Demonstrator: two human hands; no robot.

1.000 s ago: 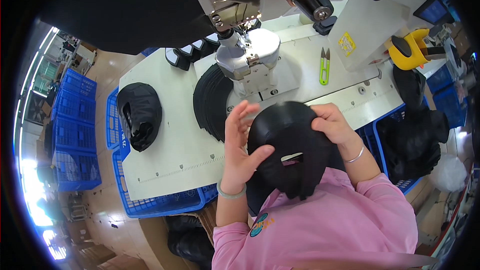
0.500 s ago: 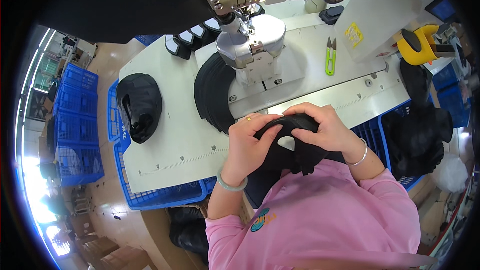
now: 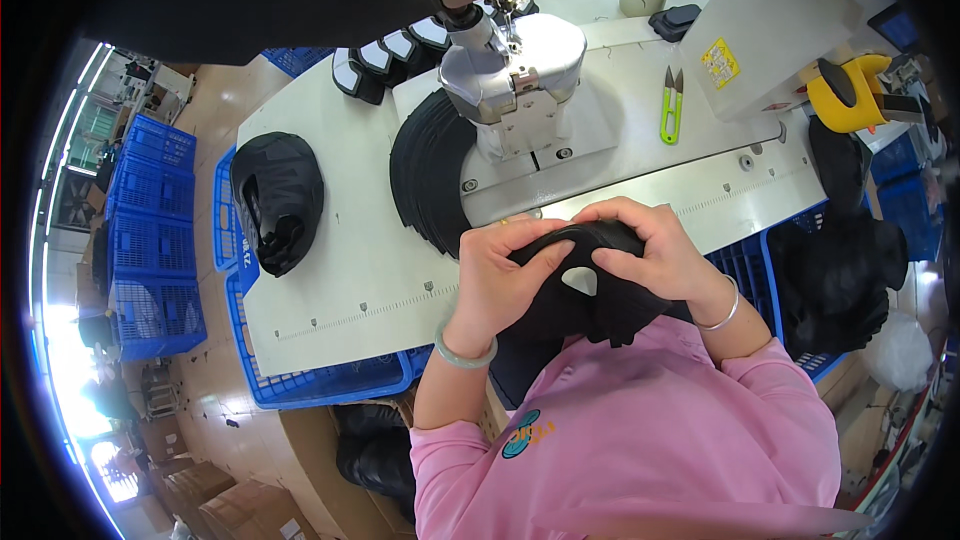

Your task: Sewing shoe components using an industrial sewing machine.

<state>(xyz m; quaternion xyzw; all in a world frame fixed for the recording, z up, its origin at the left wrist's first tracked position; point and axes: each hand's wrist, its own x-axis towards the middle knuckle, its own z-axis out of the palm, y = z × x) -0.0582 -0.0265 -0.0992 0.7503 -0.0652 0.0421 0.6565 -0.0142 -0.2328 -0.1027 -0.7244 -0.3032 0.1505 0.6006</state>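
Both hands grip a black fabric piece that looks like a shoe upper (image 3: 628, 312), close in front of my pink shirt at the table's near edge. My left hand (image 3: 505, 275) pinches its upper left rim between thumb and fingers. On the right rim, my right hand (image 3: 655, 252) is closed in the same way, thumb on the near face. A pale oval (image 3: 579, 281) shows on the piece between the two thumbs. Just beyond my hands rises the post of a sewing machine (image 3: 525, 80), with a stack of curved black pieces (image 3: 425, 175) to its left.
Another black shoe upper (image 3: 278, 190) lies at the table's left. Black-and-white cupped parts (image 3: 378, 62) stand behind the stack. Green thread snips (image 3: 671, 108) and a yellow tape dispenser (image 3: 850, 92) are at right. Blue crates (image 3: 330, 387) sit below the table edge.
My hands keep hold of the black shoe upper and have shifted very slightly right, with its pale oval a little higher. The view has tilted slightly.
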